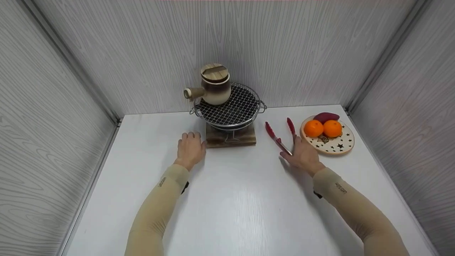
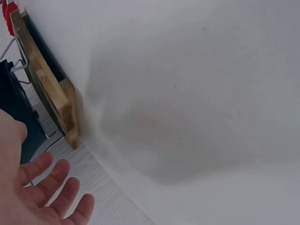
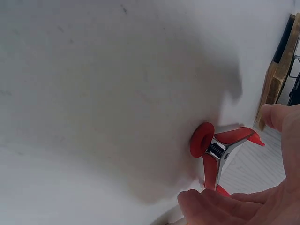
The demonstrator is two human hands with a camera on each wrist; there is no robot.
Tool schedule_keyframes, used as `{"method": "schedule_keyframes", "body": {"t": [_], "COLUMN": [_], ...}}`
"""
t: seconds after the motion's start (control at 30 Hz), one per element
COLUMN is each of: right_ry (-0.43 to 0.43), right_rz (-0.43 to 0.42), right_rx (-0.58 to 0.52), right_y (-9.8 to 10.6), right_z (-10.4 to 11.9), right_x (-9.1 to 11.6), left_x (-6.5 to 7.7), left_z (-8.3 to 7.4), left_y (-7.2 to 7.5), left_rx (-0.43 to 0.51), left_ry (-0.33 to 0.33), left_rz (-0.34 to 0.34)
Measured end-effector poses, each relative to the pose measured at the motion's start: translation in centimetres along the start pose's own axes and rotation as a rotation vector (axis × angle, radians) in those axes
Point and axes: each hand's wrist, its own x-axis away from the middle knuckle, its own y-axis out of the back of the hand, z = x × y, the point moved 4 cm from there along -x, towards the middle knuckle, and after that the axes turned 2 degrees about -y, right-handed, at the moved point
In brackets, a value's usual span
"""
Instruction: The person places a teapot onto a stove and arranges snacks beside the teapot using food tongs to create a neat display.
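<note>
Red-tipped tongs lie lengthwise on the desk, tips forward, their near end between the parted thumb and fingers of the nearer right hand, while the left hand, loosely spread, is just beside the wooden base.

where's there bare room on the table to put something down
The white table is bare before the wooden base, between the sleeves, and left of the left hand. The grill mesh is free right of the lidded pot. It's crowded right rear: right hand, red-tipped tongs, plate with oranges and sweet potato.
</note>
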Motion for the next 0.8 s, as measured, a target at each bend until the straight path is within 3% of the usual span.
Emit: {"method": "schedule_keyframes", "body": {"t": [0.3,0.63,0.8], "right_ry": [-0.044,-0.086,-0.116], "right_rz": [0.033,0.076,0.067], "right_rx": [-0.040,-0.062,-0.078], "right_y": [-0.6,-1.1,-1.4], "right_z": [-0.3,0.3,0.7], "right_x": [-0.2,-1.4,-2.0], "left_x": [0.0,-0.3,-0.7], "left_z": [-2.2,-4.6,-5.5], "left_y": [-2.0,-3.2,-3.9], "left_rx": [-0.039,0.021,0.002], "left_ry": [-0.042,-0.135,-0.155], "left_rz": [0.024,0.011,0.032]}}
